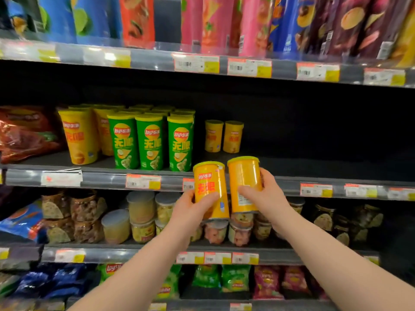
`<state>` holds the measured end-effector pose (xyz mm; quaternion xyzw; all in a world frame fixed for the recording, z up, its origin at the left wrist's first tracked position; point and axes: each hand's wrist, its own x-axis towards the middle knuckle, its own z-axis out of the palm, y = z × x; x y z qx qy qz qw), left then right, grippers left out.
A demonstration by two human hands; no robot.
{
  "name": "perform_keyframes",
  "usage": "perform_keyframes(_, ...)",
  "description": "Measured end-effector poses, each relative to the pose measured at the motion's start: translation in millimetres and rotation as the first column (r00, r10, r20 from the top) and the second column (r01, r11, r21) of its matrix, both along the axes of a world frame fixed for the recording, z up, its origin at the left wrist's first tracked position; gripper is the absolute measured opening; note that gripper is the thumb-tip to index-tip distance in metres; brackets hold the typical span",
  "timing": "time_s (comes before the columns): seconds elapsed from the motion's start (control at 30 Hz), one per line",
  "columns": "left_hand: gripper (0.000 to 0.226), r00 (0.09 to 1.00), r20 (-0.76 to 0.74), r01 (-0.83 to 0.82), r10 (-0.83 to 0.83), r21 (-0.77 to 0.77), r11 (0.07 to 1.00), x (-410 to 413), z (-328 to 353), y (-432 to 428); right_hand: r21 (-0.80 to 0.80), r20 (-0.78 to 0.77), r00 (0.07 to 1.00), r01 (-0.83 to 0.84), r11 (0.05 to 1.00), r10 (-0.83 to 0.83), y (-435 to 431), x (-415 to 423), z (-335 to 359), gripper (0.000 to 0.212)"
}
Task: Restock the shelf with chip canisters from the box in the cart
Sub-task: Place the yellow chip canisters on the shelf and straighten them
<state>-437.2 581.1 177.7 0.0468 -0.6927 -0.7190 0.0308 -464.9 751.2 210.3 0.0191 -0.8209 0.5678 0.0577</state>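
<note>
My left hand point(190, 212) grips a yellow chip canister point(210, 185) with its logo facing me. My right hand point(267, 196) grips a second yellow canister point(243, 176) with its back label facing me. Both canisters are upright, side by side, just in front of the middle shelf's edge point(280, 182). Two yellow canisters point(223, 136) stand far back on that shelf. To their left stand three green canisters point(149, 142) in front and taller yellow ones point(78, 138). The box and cart are out of view.
The middle shelf right of the canisters is dark and bare point(325, 142). A red bag point(24, 133) lies at its far left. Tall canisters point(215, 21) fill the top shelf. Clear snack tubs point(139, 216) sit on the shelf below, bagged chips point(224, 279) under that.
</note>
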Motion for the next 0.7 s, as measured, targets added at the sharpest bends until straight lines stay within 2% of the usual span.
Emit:
perform_keyframes(0.13, 0.031, 0.999, -0.041, -0.004, 0.004, -0.017, 1.0, -25, 8, -23, 0.028, -0.063, 0.997, 0.037, 0.999, -0.035, -18, -37, 13, 0.08)
perform_keyframes(0.3, 0.033, 0.999, -0.053, -0.008, 0.01, 0.038, 0.999, -39, 7, -43, -0.039, -0.101, 0.993, 0.058, 0.998, -0.061, -34, -74, 28, 0.081)
perform_keyframes(0.4, 0.027, 0.998, -0.063, 0.001, 0.003, 0.06, 0.998, -43, 7, -49, 0.02, -0.1, 0.992, 0.074, 0.997, -0.072, -43, -99, 35, 0.07)
perform_keyframes(0.5, 0.023, 0.997, -0.07, -0.01, 0.015, 0.072, 0.997, -47, 6, -54, 0.064, -0.078, 0.994, 0.083, 0.994, -0.078, -52, -125, 33, 0.079)
perform_keyframes(0.6, 0.032, 0.997, -0.065, -0.028, 0.032, 0.067, 0.997, -50, 8, -57, 0.107, -0.057, 0.996, 0.071, 0.992, -0.065, -58, -147, 28, 0.091)
perform_keyframes(0.7, 0.048, 0.995, -0.067, -0.073, 0.078, 0.071, 0.995, -54, 8, -58, 0.107, -0.019, 0.998, 0.063, 0.992, -0.061, -62, -170, 24, 0.092)
